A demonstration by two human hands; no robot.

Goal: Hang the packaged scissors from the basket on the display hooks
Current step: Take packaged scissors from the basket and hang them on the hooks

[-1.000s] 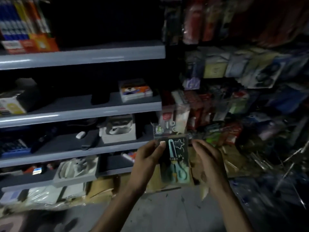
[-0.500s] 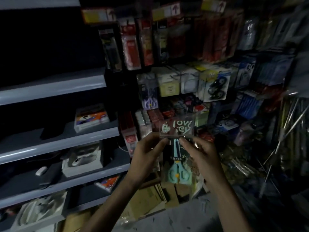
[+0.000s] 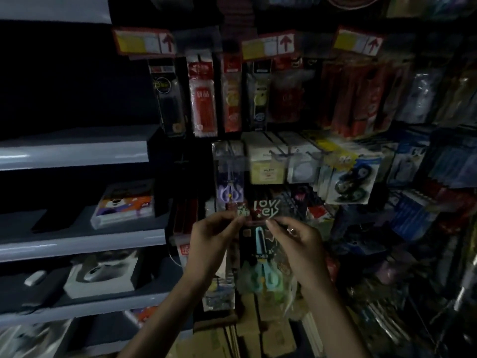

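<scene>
You're lifting the scissors pack up level with the display hooks, left hand and right hand each keeping a pinching grip on its top.

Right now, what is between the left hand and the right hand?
In the head view, the packaged scissors hang between them: the left hand and the right hand each pinch the pack near its top.
</scene>
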